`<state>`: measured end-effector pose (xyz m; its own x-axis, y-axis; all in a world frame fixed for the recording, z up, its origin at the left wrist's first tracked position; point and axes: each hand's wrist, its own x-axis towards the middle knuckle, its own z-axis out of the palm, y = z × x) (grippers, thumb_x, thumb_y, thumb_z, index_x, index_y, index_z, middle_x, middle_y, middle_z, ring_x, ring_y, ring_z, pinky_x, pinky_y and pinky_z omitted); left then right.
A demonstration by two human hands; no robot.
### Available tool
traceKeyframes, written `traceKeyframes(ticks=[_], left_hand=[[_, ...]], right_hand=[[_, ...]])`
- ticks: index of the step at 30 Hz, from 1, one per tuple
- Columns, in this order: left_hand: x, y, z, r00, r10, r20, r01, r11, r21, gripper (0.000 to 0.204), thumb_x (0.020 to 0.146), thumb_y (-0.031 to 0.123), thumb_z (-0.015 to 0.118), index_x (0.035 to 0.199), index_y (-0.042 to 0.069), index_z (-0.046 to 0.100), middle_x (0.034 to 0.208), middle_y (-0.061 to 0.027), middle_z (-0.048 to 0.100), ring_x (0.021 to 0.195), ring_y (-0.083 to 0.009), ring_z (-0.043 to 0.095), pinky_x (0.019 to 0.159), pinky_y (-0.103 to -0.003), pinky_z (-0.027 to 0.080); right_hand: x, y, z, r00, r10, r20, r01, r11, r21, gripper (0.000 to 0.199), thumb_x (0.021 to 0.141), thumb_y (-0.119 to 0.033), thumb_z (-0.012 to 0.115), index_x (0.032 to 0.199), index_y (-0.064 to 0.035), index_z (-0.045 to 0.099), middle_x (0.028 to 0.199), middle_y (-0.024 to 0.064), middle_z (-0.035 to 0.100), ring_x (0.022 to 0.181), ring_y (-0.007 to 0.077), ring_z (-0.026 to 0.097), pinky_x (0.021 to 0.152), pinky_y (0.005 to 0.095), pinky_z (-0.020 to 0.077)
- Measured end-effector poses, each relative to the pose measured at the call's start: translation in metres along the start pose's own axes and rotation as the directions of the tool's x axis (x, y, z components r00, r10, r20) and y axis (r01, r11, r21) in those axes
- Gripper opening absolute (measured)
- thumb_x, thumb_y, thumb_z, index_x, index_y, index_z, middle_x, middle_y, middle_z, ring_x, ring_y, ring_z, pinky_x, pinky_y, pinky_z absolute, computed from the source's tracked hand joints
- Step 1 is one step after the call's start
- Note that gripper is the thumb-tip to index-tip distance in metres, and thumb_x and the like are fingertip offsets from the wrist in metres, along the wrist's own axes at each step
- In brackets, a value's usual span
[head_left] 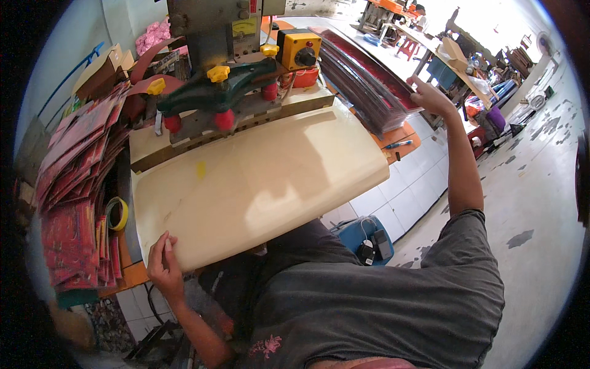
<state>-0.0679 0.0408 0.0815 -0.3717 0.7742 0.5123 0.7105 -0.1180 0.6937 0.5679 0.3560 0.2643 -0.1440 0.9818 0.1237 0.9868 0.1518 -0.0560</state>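
At the near left corner of the cream work table (258,178), the left hand (163,261) rests with its fingers curled over the rounded edge, pressed on the bare surface and holding nothing. The right hand (430,95) is stretched far out to the person's right, fingers spread flat on the top edge of the stack of dark red sheets (362,80); whether the thumb grips underneath cannot be told.

That stack is one thick pile of many thin, glossy sheets, maroon with darker edges, fanned slightly and lying slanted on an orange side bench (402,136) just beside the table's right end. One blue pen (398,144) lies on the bench below the stack.

Behind the table stands one press machine (227,37) with a green arm (227,86). It bears three yellow knobs (218,73) and three red knobs (224,119) along its front. One yellow switch box (298,49) with a black dial sits at the machine's right, above an orange coil (305,78).

To the left, a second, looser heap of red printed sheets (77,190) spills down the bench, with one roll of yellow tape (117,213) just beside it, near the table's left edge. One blue bin (362,237) stands on the tiled floor under the table's right side.
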Motion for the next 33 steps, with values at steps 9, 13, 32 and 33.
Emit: traceKeyframes(ticks=[9,13,32,33], left_hand=[[0.000,-0.001,0.002,0.998,-0.067,-0.008,0.067,0.998,-0.007,0.025,0.103,0.009,0.057,0.120,-0.002,0.071,0.099,-0.0132,0.074,0.092,-0.0221,0.073,0.084,-0.035,0.056],[0.000,-0.005,0.004,0.999,-0.034,-0.011,0.034,0.999,0.015,0.025,0.103,0.010,0.057,0.120,-0.002,0.071,0.098,-0.0128,0.074,0.091,-0.0221,0.072,0.083,-0.035,0.055],[-0.004,-0.013,0.005,0.997,-0.072,-0.002,0.072,0.997,0.031,0.028,0.105,0.013,0.056,0.125,-0.001,0.068,0.104,-0.0134,0.074,0.097,-0.0213,0.070,0.089,-0.035,0.055],[-0.005,-0.012,0.006,0.997,-0.075,-0.007,0.075,0.997,0.029,0.028,0.105,0.013,0.056,0.125,-0.001,0.068,0.104,-0.0135,0.074,0.097,-0.0215,0.070,0.089,-0.035,0.054]], right_hand=[[-0.032,-0.016,0.007,0.920,-0.065,-0.386,0.058,0.998,-0.031,0.033,0.100,-0.018,0.061,0.129,-0.0057,0.066,0.106,0.0239,0.072,0.094,0.0394,0.071,0.080,0.0434,0.0546],[-0.059,-0.019,0.023,0.865,-0.096,-0.492,0.166,0.981,0.101,0.035,0.097,-0.008,0.064,0.132,-0.0078,0.067,0.114,0.0196,0.073,0.098,0.0351,0.073,0.087,0.0431,0.0564],[-0.106,-0.026,0.079,0.753,0.147,-0.641,0.130,0.922,0.364,0.028,0.101,-0.026,0.065,0.117,-0.0064,0.076,0.136,0.0145,0.066,0.136,0.0324,0.052,0.115,0.0439,0.0377],[-0.104,-0.021,0.084,0.753,0.143,-0.643,0.132,0.923,0.361,0.028,0.101,-0.026,0.065,0.117,-0.0064,0.076,0.136,0.0145,0.066,0.136,0.0324,0.052,0.115,0.0439,0.0377]])
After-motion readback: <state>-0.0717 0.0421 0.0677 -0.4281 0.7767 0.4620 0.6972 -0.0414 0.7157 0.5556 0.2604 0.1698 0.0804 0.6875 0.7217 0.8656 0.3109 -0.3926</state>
